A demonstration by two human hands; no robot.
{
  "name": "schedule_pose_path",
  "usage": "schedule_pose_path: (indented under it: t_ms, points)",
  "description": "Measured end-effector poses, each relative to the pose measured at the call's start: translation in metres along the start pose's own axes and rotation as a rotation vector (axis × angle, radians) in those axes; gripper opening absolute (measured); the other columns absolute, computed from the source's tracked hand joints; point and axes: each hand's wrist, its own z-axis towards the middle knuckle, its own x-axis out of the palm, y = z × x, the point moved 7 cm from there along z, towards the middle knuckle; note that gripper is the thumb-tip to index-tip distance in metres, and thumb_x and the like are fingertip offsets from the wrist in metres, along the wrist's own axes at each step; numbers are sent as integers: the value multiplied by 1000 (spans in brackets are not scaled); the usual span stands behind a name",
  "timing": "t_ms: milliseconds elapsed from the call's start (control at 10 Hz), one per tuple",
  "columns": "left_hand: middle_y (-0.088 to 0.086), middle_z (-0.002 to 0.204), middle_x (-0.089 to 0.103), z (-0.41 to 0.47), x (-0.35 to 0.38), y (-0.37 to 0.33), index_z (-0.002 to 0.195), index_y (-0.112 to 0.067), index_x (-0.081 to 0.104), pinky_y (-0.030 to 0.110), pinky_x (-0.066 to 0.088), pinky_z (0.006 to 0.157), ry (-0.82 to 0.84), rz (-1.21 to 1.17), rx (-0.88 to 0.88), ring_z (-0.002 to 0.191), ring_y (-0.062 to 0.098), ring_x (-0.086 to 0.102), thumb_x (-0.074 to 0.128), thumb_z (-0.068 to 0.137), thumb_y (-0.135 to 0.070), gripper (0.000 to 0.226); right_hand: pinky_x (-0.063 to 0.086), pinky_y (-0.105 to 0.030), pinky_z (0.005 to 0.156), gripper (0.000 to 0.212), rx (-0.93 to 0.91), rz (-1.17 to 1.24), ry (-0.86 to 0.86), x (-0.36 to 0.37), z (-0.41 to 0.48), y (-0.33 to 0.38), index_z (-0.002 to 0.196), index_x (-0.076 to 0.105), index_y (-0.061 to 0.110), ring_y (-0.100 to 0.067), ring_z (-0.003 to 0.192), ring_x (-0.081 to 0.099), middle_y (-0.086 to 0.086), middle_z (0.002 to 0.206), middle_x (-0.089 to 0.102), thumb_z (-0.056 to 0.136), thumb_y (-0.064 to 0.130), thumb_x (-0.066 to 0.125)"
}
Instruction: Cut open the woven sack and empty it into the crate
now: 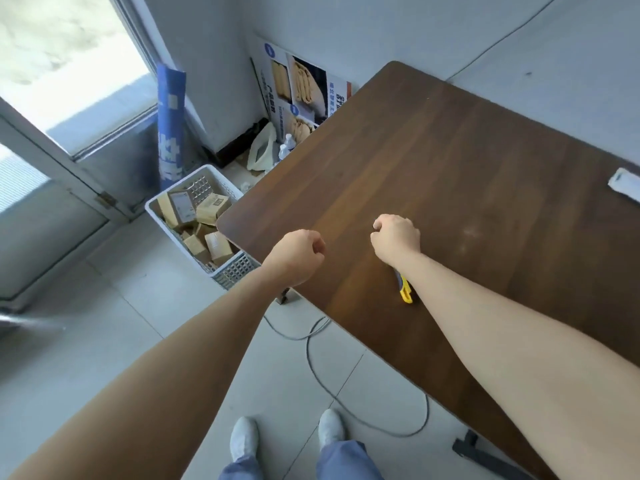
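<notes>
A white slatted crate (228, 271) stands on the floor at the table's left corner, filled with several small cardboard boxes (213, 209). A yellow and blue utility knife (406, 289) lies on the brown table (467, 174), partly hidden under my right forearm. My left hand (298, 256) is a closed fist over the table's left edge, holding nothing. My right hand (394, 237) is also a closed fist above the tabletop, holding nothing. A pale sack-like bag (261, 148) lies crumpled on the floor in the far corner.
A rolled blue banner (169, 126) leans by the window. A printed poster board (301, 88) rests against the wall behind the table. Grey cables (311, 344) loop on the tiled floor near my shoes. A white flat object (625, 185) sits at the table's right edge.
</notes>
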Motion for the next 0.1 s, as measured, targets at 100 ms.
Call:
schedule_pose_path:
  t_ms: [100]
  points:
    - [2, 105, 65, -19, -35, 10, 104, -12, 67, 28, 48, 80, -102, -2, -48, 97, 19, 59, 50, 87, -11, 24, 37, -33, 96, 27, -167, 17, 47, -25, -7, 64, 118, 59, 18, -26, 118, 51, -4, 126, 59, 93, 18, 49]
